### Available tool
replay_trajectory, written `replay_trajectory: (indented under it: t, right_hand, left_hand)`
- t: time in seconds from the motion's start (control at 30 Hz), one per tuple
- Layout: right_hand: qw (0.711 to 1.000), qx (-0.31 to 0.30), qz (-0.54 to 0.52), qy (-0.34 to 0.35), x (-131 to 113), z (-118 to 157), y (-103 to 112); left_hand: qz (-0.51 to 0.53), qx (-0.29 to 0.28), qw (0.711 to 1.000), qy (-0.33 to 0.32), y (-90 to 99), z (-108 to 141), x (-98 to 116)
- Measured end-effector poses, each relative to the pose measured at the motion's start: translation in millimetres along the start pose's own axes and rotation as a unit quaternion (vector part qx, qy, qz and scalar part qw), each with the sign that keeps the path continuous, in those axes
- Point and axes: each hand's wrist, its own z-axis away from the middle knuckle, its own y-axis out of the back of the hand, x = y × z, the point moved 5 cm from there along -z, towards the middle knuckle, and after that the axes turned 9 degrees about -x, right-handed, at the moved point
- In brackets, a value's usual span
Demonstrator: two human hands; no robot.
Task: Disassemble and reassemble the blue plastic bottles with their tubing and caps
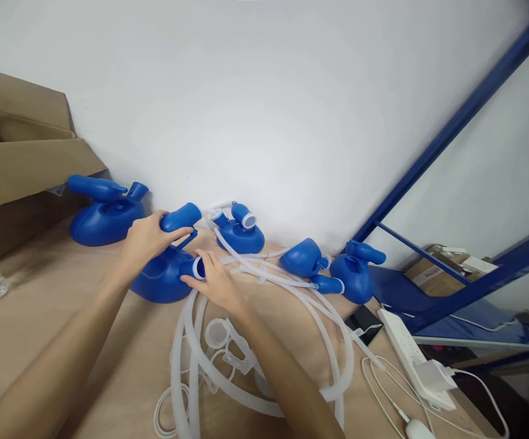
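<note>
Steadying a blue bottle (161,281) with the right grip (213,279) while the left grip (149,236) holds a blue tube (182,217).

The right grip's thumb and fingers close around the bottle's white-rimmed neck, probably to stop it turning on the surface (39,347); the bottle's body sits just left of that grip. Beyond and left of it, the left grip wraps the tube above the bottle, seemingly leaving its wider end free. Pale hoses (241,396) loop on the right grip's near side, perhaps too springy to lie straight.
</note>
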Motion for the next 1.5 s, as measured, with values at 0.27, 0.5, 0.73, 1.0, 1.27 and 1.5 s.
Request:
replay_trajectory:
  t: [0.27, 0.5, 0.73, 1.0, 1.27, 1.5]
  right_hand:
    - [0.992, 0.011, 0.121, -0.015, -4, -3, -5]
    - [0.980, -0.004, 0.184, -0.074, -10, -5, 0]
    - [0.999, -0.019, 0.043, -0.022, 7, 14, 33]
    - [0.940, -0.017, 0.224, -0.258, 81, 107, 88]
    - [0.918, 0.030, 0.253, -0.303, 120, 111, 75]
    - [0.951, 0.019, 0.197, -0.240, 126, 95, 77]
  left_hand:
    - [-0.136, -0.024, 0.989, -0.057, -5.6, 2, 5]
    - [-0.181, -0.050, 0.982, -0.030, 17.9, 20, 4]
    - [-0.123, -0.133, 0.983, -0.012, 28.1, 19, -13]
    - [0.188, -0.254, 0.947, -0.049, 20.4, -5, -100]
    - [0.451, -0.122, 0.883, 0.035, -20.5, -21, -111]
    - [0.351, -0.126, 0.928, 0.006, -45.4, -28, -107]
